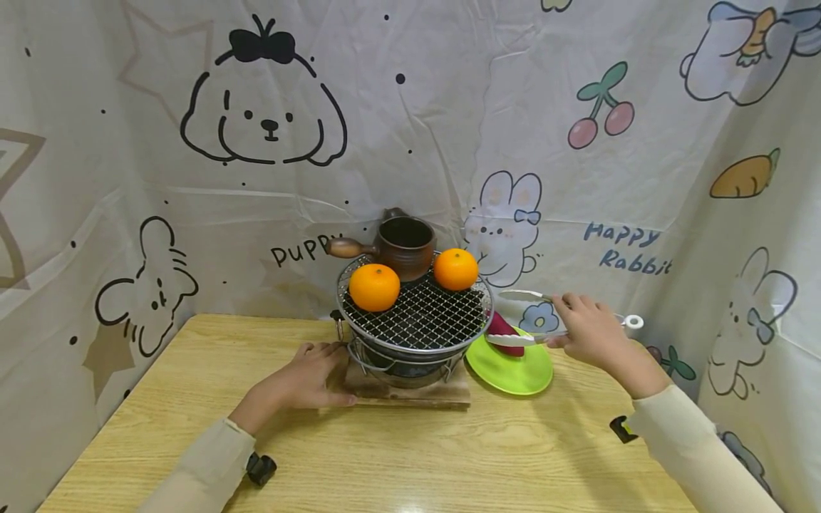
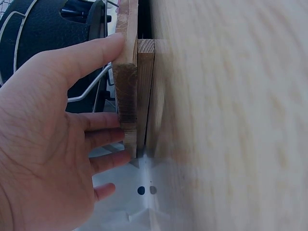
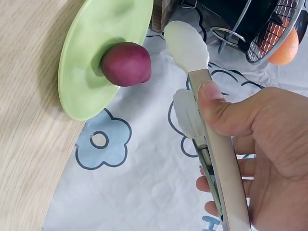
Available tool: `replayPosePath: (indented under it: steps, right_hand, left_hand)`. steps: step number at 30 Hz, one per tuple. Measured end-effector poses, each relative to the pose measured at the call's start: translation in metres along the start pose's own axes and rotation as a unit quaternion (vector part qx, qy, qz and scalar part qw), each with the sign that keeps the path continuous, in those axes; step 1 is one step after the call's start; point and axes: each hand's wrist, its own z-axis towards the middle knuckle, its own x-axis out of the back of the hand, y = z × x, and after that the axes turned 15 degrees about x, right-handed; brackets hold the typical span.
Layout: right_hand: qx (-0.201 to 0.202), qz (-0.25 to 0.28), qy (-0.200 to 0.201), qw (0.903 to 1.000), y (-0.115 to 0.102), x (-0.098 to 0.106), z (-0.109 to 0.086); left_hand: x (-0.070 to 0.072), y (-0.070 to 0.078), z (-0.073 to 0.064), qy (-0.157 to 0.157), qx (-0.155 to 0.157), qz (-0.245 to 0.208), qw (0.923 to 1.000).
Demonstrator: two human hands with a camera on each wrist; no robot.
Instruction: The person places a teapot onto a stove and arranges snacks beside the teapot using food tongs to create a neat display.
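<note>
My right hand (image 1: 593, 331) grips a pair of tongs (image 3: 219, 159) with white tips, and the two arms stand apart with nothing between them. In the head view, the lower tip overlaps a purple-red sweet potato (image 1: 507, 335). In the right wrist view, the sweet potato (image 3: 126, 64) rests on a light green plate (image 3: 77, 72), and the tips are to one side of it. At the left end of a wooden board (image 1: 410, 392), my left hand (image 2: 53, 130) is spread, its thumb and fingertips touching the board's edges (image 2: 127, 91). A round grill (image 1: 417, 328) stands on this board.
On the grill's wire mesh sit two oranges, the left one (image 1: 375, 288) and the right one (image 1: 456, 269), in front of a brown clay pot (image 1: 405, 246) with a side handle. A printed cloth (image 1: 417, 142) hangs behind the wooden table (image 1: 410, 456).
</note>
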Motion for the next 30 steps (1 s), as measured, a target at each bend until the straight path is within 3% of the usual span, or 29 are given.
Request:
replayPosePath:
  steps: [30]
  right_hand:
    - [0.010,-0.011,-0.005,0.9999,0.002,-0.015,0.000]
  left_hand:
    - [0.002,0.001,-0.001,-0.012,0.007,-0.009,0.9999]
